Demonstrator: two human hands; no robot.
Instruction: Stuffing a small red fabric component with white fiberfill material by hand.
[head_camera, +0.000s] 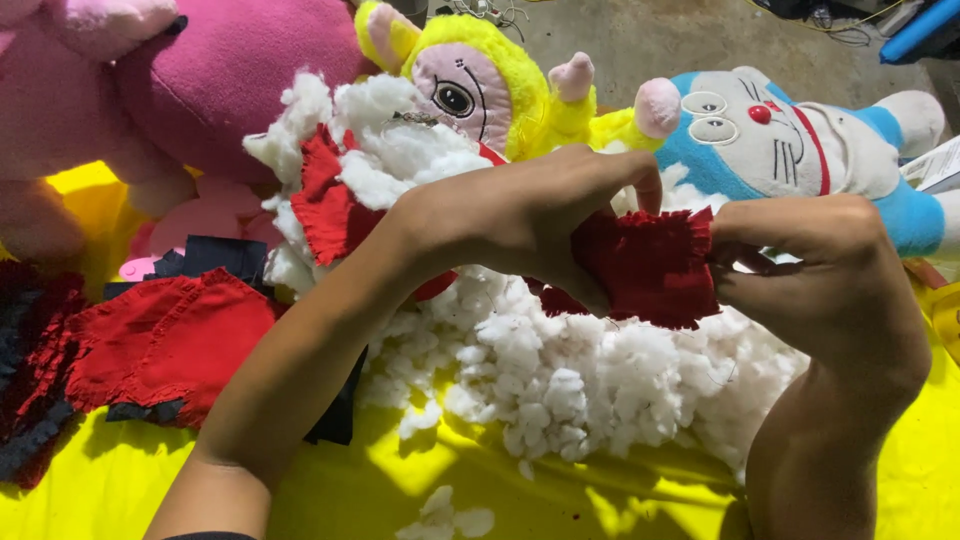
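Note:
My left hand (530, 215) and my right hand (820, 270) both pinch a small dark red fabric piece (650, 265), holding it up between them. The left hand grips its left and upper edge, the right hand grips its right edge. Beneath the hands lies a big heap of white stuffing fluff (560, 370) on a yellow cloth (380, 480). Another red fabric scrap (325, 195) sticks out of the fluff at the upper left.
A yellow plush toy (480, 80) and a blue-and-white cat plush (790, 140) lie beyond the fluff. A large pink plush (200, 70) fills the upper left. Red fabric pieces (165, 340) and dark cloth (215, 255) lie at the left. A blue tube (920, 30) sits on the concrete floor.

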